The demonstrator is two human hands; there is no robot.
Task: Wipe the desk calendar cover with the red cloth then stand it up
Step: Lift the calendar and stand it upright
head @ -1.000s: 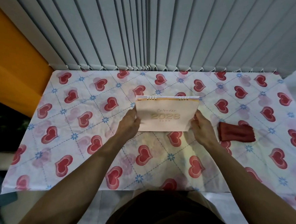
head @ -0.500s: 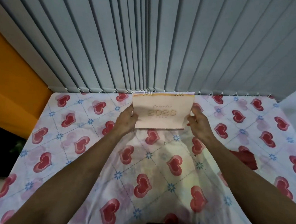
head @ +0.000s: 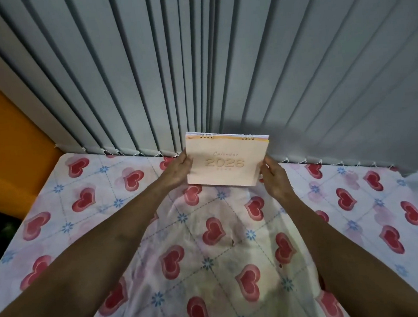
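Note:
The pale pink desk calendar [head: 227, 161], spiral-bound at the top and marked "2026", stands upright near the far edge of the table, its cover facing me. My left hand [head: 177, 172] grips its left edge and my right hand [head: 274, 179] grips its right edge. Its lower edge sits at or just above the tablecloth; I cannot tell which. The red cloth is hidden behind my right forearm, out of sight.
The table [head: 89, 214] carries a white cloth printed with red hearts and blue flowers. Grey vertical blinds [head: 198, 73] hang right behind the calendar. An orange wall [head: 9, 155] borders the left side.
Both hands carried the calendar away from me toward the blinds and tilted it more upright. The view tipped upward, and the red cloth slipped behind my right forearm.

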